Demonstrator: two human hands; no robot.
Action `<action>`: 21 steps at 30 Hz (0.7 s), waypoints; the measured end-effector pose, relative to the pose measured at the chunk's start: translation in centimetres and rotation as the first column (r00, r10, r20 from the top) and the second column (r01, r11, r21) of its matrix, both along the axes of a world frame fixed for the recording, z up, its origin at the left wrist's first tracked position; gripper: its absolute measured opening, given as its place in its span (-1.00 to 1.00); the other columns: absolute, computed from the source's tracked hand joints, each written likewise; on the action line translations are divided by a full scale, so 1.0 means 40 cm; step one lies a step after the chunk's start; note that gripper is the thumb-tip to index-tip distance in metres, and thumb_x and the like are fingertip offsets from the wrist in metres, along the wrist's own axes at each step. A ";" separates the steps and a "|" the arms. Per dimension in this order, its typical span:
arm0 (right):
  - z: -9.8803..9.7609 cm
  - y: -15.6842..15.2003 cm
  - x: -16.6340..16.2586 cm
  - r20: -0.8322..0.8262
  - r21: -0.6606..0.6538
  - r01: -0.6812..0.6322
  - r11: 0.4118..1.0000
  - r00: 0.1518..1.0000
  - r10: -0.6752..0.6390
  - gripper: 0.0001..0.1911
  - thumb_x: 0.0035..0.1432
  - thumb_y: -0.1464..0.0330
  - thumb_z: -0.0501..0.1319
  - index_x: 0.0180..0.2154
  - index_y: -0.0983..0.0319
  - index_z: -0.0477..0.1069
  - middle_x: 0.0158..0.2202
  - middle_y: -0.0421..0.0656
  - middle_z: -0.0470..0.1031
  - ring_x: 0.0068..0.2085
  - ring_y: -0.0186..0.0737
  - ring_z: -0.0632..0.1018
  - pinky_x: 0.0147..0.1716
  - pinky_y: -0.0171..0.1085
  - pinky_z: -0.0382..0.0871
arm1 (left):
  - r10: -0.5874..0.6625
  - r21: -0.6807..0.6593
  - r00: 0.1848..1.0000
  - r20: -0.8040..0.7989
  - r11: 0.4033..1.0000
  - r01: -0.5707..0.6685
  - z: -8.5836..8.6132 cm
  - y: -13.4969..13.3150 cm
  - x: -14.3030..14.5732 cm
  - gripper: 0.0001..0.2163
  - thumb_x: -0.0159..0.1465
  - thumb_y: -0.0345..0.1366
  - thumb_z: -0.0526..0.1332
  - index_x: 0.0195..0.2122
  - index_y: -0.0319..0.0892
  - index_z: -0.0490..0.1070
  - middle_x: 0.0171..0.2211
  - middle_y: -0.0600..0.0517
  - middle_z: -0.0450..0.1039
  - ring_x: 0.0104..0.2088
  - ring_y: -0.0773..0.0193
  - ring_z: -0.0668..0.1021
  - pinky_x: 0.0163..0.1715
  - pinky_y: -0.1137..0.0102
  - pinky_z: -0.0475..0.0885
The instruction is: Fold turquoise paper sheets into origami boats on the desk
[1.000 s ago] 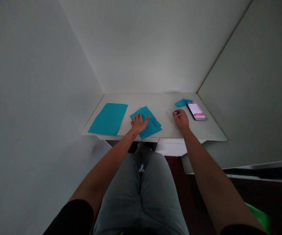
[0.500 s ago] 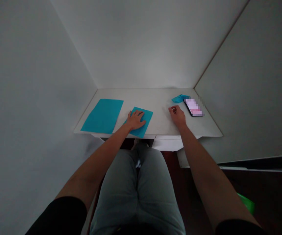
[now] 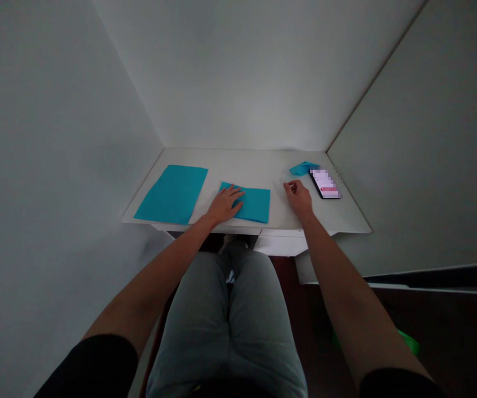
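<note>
My left hand [image 3: 225, 204] lies flat with fingers spread on the left part of a smaller blue sheet of paper [image 3: 257, 205]. This sheet looks folded, with a second edge showing along its front, and its long side runs left to right. On the bare table to its right rests my right hand [image 3: 298, 196], fingers curled in; a small pale spot shows between them, but what it is cannot be made out. Left of my left hand, a larger blue sheet of paper [image 3: 172, 193] lies flat.
A phone [image 3: 324, 183] with a lit, blurred screen lies right of my right hand. Behind it is a folded blue paper piece [image 3: 303, 168]. The white table [image 3: 238, 163] stands between walls on three sides. Below, a green object [image 3: 409, 342] shows on the dark floor.
The smaller sheet has turned on the table, from standing lengthwise and tilted to lying crosswise. My left hand moved slightly left and stays flat on it. My right hand keeps its curled pose.
</note>
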State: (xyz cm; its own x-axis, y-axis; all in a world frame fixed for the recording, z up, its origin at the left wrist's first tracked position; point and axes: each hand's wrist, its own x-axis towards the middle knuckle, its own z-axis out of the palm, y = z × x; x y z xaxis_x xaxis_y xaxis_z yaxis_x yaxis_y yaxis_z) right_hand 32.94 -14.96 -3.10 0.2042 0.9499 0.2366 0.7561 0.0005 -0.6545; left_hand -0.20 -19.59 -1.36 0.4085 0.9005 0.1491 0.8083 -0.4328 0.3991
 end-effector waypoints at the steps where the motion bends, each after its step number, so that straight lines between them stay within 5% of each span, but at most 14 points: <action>1: -0.002 0.001 0.001 0.001 0.007 0.000 1.000 1.000 0.000 -0.42 0.39 -0.21 0.10 -0.07 0.14 0.51 -0.19 -0.01 0.69 -0.23 -0.01 0.60 -0.26 -0.14 0.36 | 0.058 -0.009 0.998 -0.034 0.998 -0.058 -0.005 -0.004 -0.018 -0.45 0.52 -0.11 0.19 0.49 -0.13 0.38 0.56 -0.13 0.23 0.62 -0.07 0.15 0.61 -0.04 0.00; 7: -0.004 0.004 0.004 0.046 -0.013 -0.014 1.000 0.999 0.015 -0.42 0.42 -0.20 0.08 -0.07 0.14 0.52 -0.22 -0.03 0.66 -0.24 -0.01 0.59 -0.23 -0.12 0.40 | 0.286 -0.011 0.953 -0.096 0.958 -0.288 -0.035 -0.047 -0.050 -0.20 0.47 0.17 0.19 0.58 -0.24 0.19 0.65 -0.28 -0.06 0.65 -0.21 -0.04 0.61 -0.06 -0.11; 12: 0.011 -0.019 -0.027 0.286 0.055 -0.210 0.976 0.940 0.186 -0.43 0.45 -0.13 0.11 -0.04 0.18 0.61 0.01 0.08 0.60 -0.07 0.08 0.60 0.02 0.03 0.45 | 0.475 0.036 0.880 -0.024 0.880 -0.474 -0.040 -0.069 -0.023 0.09 0.34 0.31 0.27 0.62 -0.43 -0.06 0.62 -0.48 -0.08 0.64 -0.37 -0.05 0.58 -0.15 -0.08; 16: 0.015 -0.046 -0.079 0.431 0.027 -0.365 0.931 0.844 0.319 -0.42 0.50 -0.09 0.07 0.14 0.13 0.63 0.25 0.12 0.51 0.20 0.27 0.50 0.21 0.21 0.33 | 0.450 0.040 0.893 0.002 0.892 -0.450 -0.032 -0.069 -0.021 0.08 0.35 0.27 0.27 0.63 -0.41 -0.09 0.60 -0.46 0.00 0.63 -0.34 0.04 0.57 -0.13 -0.03; 21: 0.007 -0.069 -0.144 0.420 -0.059 -0.474 0.879 0.787 0.452 -0.37 0.49 -0.11 0.07 0.30 0.10 0.52 0.35 0.06 0.51 0.29 0.36 0.43 0.27 0.29 0.28 | 0.426 0.029 0.904 0.019 0.904 -0.427 -0.026 -0.070 -0.023 0.06 0.37 0.22 0.27 0.62 -0.45 -0.10 0.61 -0.48 -0.03 0.63 -0.32 0.03 0.57 -0.08 -0.02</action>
State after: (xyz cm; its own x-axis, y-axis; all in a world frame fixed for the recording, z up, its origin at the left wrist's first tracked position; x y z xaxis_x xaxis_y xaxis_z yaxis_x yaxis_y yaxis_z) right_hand 27.19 -17.73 -2.84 -0.3830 0.8910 0.2440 0.8536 0.4423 -0.2752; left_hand -1.12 -22.38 -2.40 -0.0153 0.9829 0.1833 0.9139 -0.0607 0.4014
